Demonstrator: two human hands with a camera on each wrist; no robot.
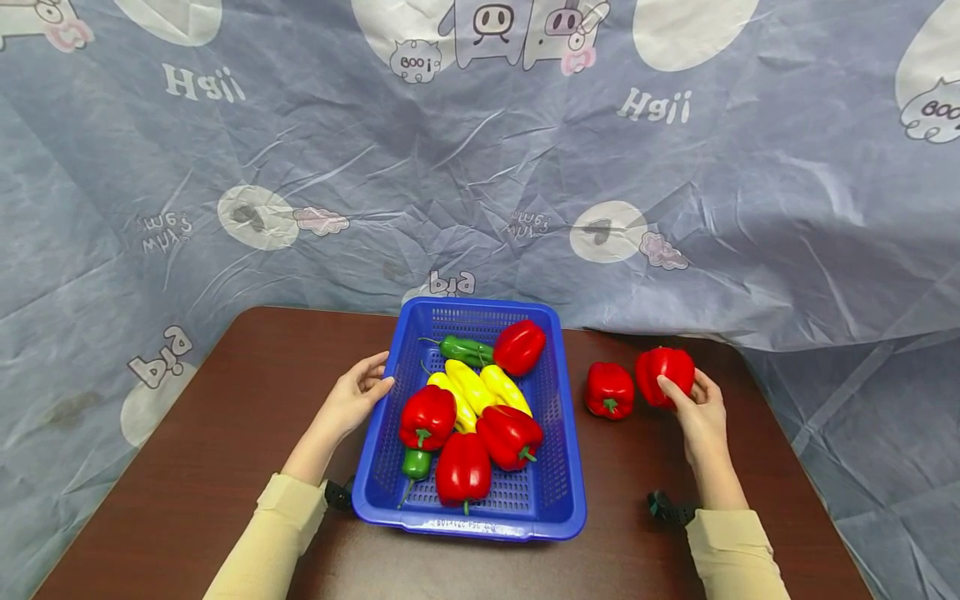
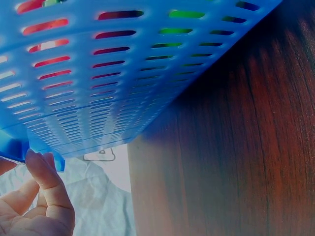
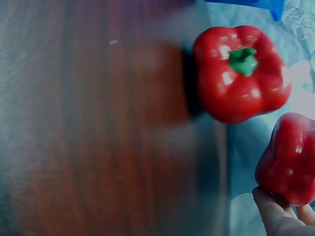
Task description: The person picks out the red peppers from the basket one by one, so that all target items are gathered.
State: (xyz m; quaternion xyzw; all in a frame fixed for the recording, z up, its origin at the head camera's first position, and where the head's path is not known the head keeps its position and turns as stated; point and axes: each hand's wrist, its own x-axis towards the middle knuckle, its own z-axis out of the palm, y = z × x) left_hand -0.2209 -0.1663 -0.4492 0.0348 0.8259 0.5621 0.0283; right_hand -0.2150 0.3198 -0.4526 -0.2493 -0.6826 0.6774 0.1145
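Note:
A blue plastic basket point(image 1: 572, 467) stands on the table, with several red bell peppers point(image 1: 462, 471), yellow peppers point(image 1: 468, 385) and green peppers point(image 1: 467, 350) inside. At its left side my left hand point(image 1: 351, 398) holds the rim, thumb and fingers about the edge in the left wrist view. To the right of the basket, my right hand point(image 1: 703, 412) grips a red bell pepper point(image 1: 663, 367) between thumb and fingers. Just left of that one, another red bell pepper point(image 3: 241, 78) rests on the table, green stem toward me.
The dark brown wooden table point(image 1: 202, 433) ends at a grey-blue printed cloth point(image 1: 450, 167) hanging behind it. Black wrist straps with cameras point(image 1: 663, 507) sit at both cuffs.

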